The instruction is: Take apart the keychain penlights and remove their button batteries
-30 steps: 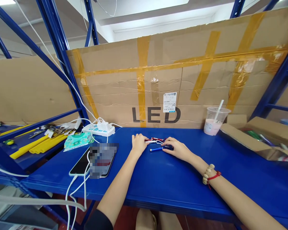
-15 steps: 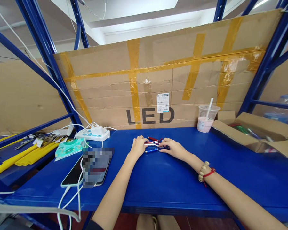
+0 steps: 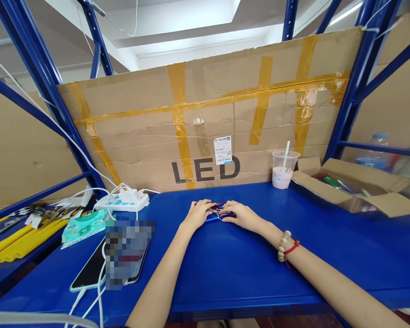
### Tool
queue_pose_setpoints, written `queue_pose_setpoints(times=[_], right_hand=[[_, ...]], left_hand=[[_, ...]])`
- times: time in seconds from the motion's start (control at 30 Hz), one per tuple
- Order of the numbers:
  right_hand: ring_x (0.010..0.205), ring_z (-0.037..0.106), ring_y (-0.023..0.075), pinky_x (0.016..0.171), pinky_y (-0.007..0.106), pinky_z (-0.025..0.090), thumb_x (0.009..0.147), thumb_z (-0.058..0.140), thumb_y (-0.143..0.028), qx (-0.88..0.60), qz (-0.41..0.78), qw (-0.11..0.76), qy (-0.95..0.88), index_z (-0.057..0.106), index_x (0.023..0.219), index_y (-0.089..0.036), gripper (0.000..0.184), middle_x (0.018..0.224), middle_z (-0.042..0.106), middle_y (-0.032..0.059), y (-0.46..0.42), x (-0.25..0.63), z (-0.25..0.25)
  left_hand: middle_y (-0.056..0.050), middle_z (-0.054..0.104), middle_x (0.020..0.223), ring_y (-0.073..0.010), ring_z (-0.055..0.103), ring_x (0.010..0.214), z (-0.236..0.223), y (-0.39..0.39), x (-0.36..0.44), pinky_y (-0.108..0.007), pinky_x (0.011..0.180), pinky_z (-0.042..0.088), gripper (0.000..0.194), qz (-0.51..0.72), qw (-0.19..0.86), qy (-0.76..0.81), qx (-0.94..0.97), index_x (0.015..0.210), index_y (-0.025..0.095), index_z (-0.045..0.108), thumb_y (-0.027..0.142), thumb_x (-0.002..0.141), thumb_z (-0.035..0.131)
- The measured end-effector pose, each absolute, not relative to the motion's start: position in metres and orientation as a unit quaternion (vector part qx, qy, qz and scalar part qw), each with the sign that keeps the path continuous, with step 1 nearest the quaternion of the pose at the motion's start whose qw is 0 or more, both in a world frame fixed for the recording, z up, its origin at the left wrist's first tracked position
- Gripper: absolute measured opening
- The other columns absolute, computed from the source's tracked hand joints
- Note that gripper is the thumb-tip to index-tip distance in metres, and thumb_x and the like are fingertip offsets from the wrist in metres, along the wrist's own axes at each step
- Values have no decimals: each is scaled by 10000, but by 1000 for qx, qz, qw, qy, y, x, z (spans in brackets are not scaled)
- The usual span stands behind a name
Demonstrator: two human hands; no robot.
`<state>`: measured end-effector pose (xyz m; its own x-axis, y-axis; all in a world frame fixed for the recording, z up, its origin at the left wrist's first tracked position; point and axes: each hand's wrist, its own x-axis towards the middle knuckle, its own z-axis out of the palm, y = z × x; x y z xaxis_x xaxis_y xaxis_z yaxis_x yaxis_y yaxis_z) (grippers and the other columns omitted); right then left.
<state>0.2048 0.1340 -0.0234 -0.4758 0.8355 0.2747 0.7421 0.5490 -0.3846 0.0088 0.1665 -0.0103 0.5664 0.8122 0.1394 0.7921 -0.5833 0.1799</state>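
A small cluster of pen-like sticks (image 3: 217, 211), red, blue and silver, lies on the blue shelf top (image 3: 232, 264). My left hand (image 3: 198, 213) presses against the cluster's left side, fingers curled over it. From the right, my right hand (image 3: 241, 214) closes in on the same cluster, fingertips touching the sticks. Both hands nearly meet over them, hiding most of the sticks. A bead bracelet with a red cord (image 3: 285, 246) sits on my right wrist.
A taped cardboard sheet marked LED (image 3: 205, 132) stands behind. A plastic cup with a straw (image 3: 283, 171) and an open cardboard box (image 3: 355, 187) are at right. Phones (image 3: 123, 255), white cables, a power strip (image 3: 123, 199), a wipes pack (image 3: 85, 225) and yellow tubes (image 3: 17, 241) lie at left.
My hands have drawn together, gathering the sticks into a tighter bunch. The camera view has swung to the right and slightly up.
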Motion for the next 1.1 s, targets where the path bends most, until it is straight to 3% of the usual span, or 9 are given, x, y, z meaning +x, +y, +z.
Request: queue_pose_setpoints(times=[0.23, 0.57, 0.67, 0.77, 0.87, 0.97, 1.1], right_hand=[[980, 484, 124, 838, 249, 392, 796, 536, -365, -465, 110, 230, -848, 618, 996, -242, 248, 1014, 537, 17, 129, 202, -19], [783, 528, 75, 688, 211, 379, 812, 490, -426, -493, 136, 256, -820, 569, 916, -212, 250, 886, 590, -29, 132, 205, -25], [804, 544, 85, 693, 217, 368, 833, 458, -416, -510, 137, 261, -808, 576, 915, -218, 245, 888, 605, -29, 130, 205, -22], [774, 552, 91, 675, 222, 357, 856, 416, -392, -534, 140, 274, -788, 563, 928, -199, 253, 824, 612, -16, 127, 202, -17], [754, 553, 99, 650, 231, 355, 870, 375, -414, -554, 130, 289, -770, 549, 974, -213, 286, 785, 606, -20, 124, 199, -14], [882, 554, 104, 741, 247, 389, 892, 316, -425, -527, 119, 318, -779, 549, 1014, -236, 323, 946, 602, -19, 125, 199, -16], [1012, 521, 116, 881, 261, 394, 898, 302, -434, -482, 109, 326, -806, 565, 1078, -240, 373, 1103, 556, 4, 128, 199, -20]], left_hand=[[-38, 523, 1064, -190, 447, 993, -8, 159, 2, -354, 852, 283, 307, 119, -37, 536, 835, 1142, 286, 577, 343, 886, 415], [-127, 511, 1046, -275, 424, 1026, -9, 158, -15, -415, 864, 272, 315, 142, -92, 694, 700, 1054, 169, 632, 278, 885, 391], [-88, 509, 1069, -220, 430, 1020, -10, 158, -12, -369, 862, 289, 332, 206, -86, 613, 758, 1068, 198, 624, 315, 908, 357], [-14, 528, 1033, -141, 447, 977, -12, 154, 1, -314, 887, 288, 343, 245, -8, 466, 850, 994, 252, 637, 389, 919, 332], [-9, 538, 946, -127, 453, 909, -16, 147, 15, -297, 875, 309, 336, 243, 37, 395, 885, 939, 210, 622, 428, 899, 369], [-27, 537, 893, -135, 449, 860, -21, 142, 25, -291, 831, 342, 284, 224, 36, 377, 898, 871, 142, 571, 388, 877, 430], [-36, 551, 929, -147, 466, 893, -25, 147, 24, -306, 842, 352, 239, 228, 18, 384, 894, 918, 137, 531, 305, 913, 361]])
